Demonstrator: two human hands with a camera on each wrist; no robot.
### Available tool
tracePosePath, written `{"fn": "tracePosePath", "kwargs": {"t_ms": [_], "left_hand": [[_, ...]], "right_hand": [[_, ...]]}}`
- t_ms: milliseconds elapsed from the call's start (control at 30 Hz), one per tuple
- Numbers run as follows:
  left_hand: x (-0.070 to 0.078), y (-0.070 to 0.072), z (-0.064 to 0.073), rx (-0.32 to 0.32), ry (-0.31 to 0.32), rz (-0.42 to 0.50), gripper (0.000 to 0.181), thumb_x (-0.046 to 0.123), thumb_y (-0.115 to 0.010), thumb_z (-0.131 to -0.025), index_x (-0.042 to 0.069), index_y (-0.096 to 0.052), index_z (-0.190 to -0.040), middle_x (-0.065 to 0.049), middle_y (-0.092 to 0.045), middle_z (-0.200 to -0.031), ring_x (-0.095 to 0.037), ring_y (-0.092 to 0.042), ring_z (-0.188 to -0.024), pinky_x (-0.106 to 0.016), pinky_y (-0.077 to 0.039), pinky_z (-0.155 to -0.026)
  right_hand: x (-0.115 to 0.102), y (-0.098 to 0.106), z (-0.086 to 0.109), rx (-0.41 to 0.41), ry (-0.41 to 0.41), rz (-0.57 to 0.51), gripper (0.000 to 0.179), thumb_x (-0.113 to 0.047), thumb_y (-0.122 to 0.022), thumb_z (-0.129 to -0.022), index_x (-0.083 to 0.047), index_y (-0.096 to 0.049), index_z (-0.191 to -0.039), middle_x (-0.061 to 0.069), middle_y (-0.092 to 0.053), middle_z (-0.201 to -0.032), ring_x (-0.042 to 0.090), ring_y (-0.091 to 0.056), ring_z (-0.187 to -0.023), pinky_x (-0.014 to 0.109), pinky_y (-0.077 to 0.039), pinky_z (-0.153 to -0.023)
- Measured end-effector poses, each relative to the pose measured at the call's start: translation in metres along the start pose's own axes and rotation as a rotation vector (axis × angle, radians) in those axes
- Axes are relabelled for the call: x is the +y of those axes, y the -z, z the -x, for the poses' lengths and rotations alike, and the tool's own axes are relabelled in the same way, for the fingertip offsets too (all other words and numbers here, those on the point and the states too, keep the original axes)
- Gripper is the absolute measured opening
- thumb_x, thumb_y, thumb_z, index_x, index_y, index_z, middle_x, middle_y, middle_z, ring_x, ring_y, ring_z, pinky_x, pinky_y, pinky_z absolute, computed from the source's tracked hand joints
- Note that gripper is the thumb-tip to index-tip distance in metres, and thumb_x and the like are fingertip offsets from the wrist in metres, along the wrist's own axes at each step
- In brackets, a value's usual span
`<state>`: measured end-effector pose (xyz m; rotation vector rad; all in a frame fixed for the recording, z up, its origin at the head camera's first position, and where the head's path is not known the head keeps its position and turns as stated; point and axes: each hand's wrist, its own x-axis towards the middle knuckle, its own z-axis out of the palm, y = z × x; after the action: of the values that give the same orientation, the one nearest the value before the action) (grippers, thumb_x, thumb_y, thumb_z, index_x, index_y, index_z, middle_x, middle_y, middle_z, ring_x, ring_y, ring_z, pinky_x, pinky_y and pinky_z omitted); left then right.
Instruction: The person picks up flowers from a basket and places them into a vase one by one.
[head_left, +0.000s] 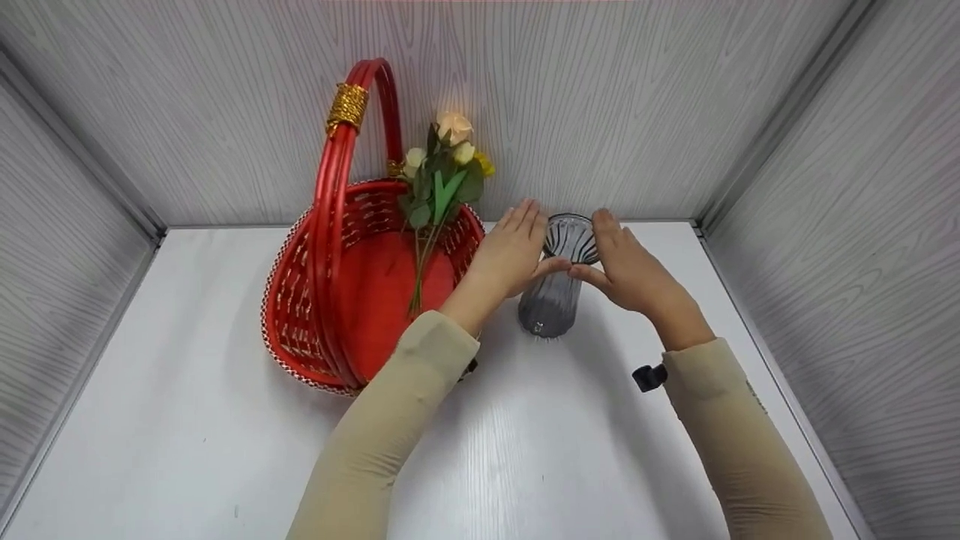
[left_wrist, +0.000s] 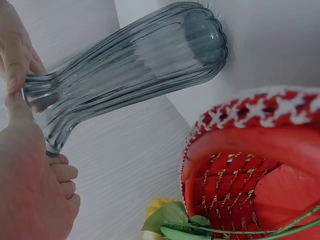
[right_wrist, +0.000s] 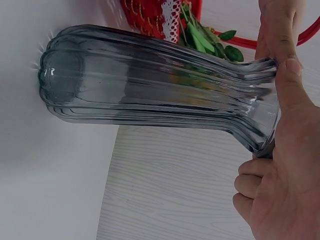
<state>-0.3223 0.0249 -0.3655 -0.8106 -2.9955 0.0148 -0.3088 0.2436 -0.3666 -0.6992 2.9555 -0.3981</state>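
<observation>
A grey, ribbed glass vase (head_left: pixel 549 304) stands upright on the white table, its flared mouth between my two hands. My left hand (head_left: pixel 511 251) is at the left of the rim, fingers straight and side by side, thumb reaching across the near edge. On the rim's right side is my right hand (head_left: pixel 637 274), also with straight fingers, its thumb meeting the left thumb in front. Both wrist views show the thumbs at the mouth of the vase (left_wrist: pixel 135 60). Nothing shows inside the vase (right_wrist: pixel 150 80).
Left of the vase stands a red woven basket (head_left: pixel 289 330) with a tall handle wrapped in gold. Artificial flowers (head_left: pixel 442 187) lean in it, stems inside and pale and yellow blooms above its back rim. Grey wood-grain panels (head_left: pixel 600 97) enclose the table (head_left: pixel 187 450).
</observation>
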Motion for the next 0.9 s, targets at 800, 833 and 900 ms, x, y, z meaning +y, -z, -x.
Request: {"fn": "tracePosePath", "kwargs": {"t_ms": [800,833,900], "left_hand": [[-0.019,0.008,0.081,0.160,0.082,0.179,0.090,0.071,-0.020,-0.097,0.009,-0.004,-0.161,-0.010,-0.004,-0.168,-0.032,0.005,-0.155,-0.046,-0.001,-0.125],[-0.021,0.007,0.086,0.167,0.086,0.189,0.090,0.071,-0.020,-0.097,0.009,-0.005,-0.161,-0.010,-0.004,-0.168,-0.032,0.005,-0.155,-0.046,-0.001,-0.125],[-0.025,0.006,0.097,0.186,0.090,0.205,0.090,0.071,-0.019,-0.097,0.009,-0.007,-0.161,-0.010,-0.005,-0.168,-0.033,0.005,-0.155,-0.047,-0.003,-0.125]], "right_hand": [[-0.002,0.000,-0.004,0.006,0.001,0.003,0.102,-0.068,-0.039,-0.096,0.002,0.004,-0.158,0.023,0.004,-0.166,0.035,0.002,-0.154,0.051,-0.006,-0.124],[-0.002,0.000,-0.004,0.005,0.000,0.004,0.102,-0.068,-0.039,-0.096,0.002,0.004,-0.158,0.022,0.004,-0.166,0.035,0.002,-0.154,0.051,-0.006,-0.124],[-0.003,0.000,-0.006,0.005,0.004,0.005,0.103,-0.068,-0.039,-0.096,0.002,0.004,-0.158,0.022,0.004,-0.166,0.035,0.002,-0.154,0.051,-0.006,-0.124]]}}
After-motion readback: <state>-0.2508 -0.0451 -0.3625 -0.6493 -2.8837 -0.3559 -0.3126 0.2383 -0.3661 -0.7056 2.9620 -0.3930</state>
